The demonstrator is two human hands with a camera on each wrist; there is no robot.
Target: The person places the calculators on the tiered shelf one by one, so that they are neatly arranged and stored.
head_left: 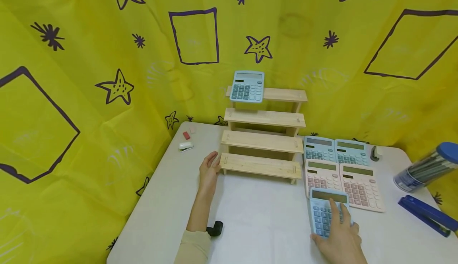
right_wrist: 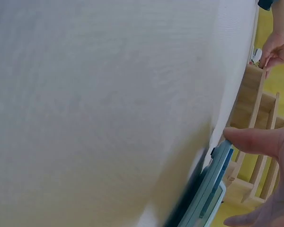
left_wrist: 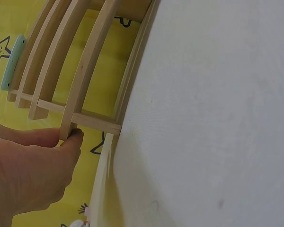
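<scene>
A wooden stepped shelf stands at the back of the white table. My left hand pinches the left end of its lowest step; in the left wrist view the thumb and fingers close on that board's end. A blue calculator leans on the top step. Near the front right, my right hand grips another blue calculator, fingers over its keys and thumb on its left edge. In the right wrist view this calculator shows edge-on under the thumb.
Two blue calculators and two pink ones lie right of the shelf. A pen jar and blue stapler sit far right. A white mini stapler, a red eraser and a black object lie left.
</scene>
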